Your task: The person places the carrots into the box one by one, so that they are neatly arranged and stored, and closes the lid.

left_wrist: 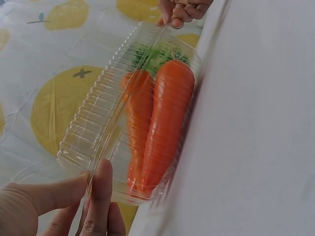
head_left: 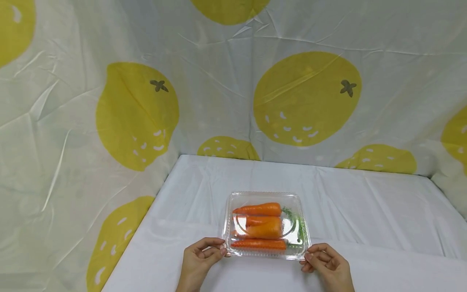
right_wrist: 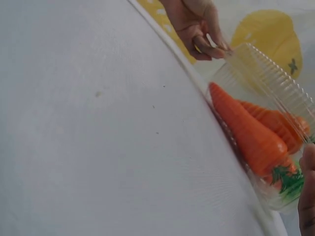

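Note:
A clear plastic clamshell box with a ridged rim lies in front of me, its lid down over several orange carrots. Green leafy tops point to the right inside it. At the near left corner, my left hand pinches the rim between thumb and fingers. The same grip shows close up in the left wrist view, beside the carrots. My right hand pinches the near right corner. Only part of the right hand shows at the right wrist view's edge.
A white cloth covers the table under the box. Behind and to the left hang pale curtains printed with large yellow lemons, meeting the table's back and left edges.

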The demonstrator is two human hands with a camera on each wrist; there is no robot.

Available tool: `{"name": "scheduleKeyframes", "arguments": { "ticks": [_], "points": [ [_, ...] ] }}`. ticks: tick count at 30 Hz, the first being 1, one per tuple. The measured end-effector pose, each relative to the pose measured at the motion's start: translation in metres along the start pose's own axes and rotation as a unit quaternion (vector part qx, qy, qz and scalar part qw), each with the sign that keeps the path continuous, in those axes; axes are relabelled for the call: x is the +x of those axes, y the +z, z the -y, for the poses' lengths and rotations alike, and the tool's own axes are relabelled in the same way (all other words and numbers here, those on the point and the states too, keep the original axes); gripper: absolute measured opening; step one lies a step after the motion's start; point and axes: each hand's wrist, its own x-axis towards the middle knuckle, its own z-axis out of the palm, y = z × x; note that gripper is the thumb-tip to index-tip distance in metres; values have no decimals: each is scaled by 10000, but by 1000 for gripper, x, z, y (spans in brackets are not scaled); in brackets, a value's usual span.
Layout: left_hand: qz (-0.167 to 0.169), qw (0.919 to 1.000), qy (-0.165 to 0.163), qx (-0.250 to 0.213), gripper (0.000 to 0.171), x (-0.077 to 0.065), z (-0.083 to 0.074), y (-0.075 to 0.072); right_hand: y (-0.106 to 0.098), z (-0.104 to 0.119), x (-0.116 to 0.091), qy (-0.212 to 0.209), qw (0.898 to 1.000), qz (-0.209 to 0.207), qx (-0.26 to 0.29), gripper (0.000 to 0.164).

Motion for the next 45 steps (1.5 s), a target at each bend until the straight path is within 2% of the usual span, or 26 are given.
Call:
{"name": "scheduleKeyframes", "arguments": {
  "ticks": [9, 16, 21, 26, 32, 35, 41, 45],
  "points": [
    [133, 9999, -69, -50, 39, 0, -1, 1, -3, -2, -3, -189, 9993, 58, 313, 9],
    [258, 9994, -232, -89, 44, 0, -1, 1, -3, -3, 1, -270, 9992, 285, 33, 3],
    [240, 9994, -236, -49, 42, 0, -1, 1, -3, -6, 2, -440, 9983, 380, -67, 5],
    [164, 9998, -114, -22, 41, 2, -1, 3, -4, -6, 2, -706, 9965, 441, -29, 5],
    [127, 9999, 17, -41, 42, 1, 1, 3, -4, -5, 2, -519, 9973, 518, 56, 10],
    [113, 9999, 91, -46, 42, 1, 2, 3, -4, -6, 2, -596, 9966, 555, 87, 10],
    [188, 9996, 196, -86, 44, 1, 4, 2, -2, -6, 0, -818, 9962, 307, -42, 15],
    [158, 9996, 231, -106, 44, 2, 4, 1, -1, -4, 1, -749, 9968, 252, -130, 11]
  ]
}}
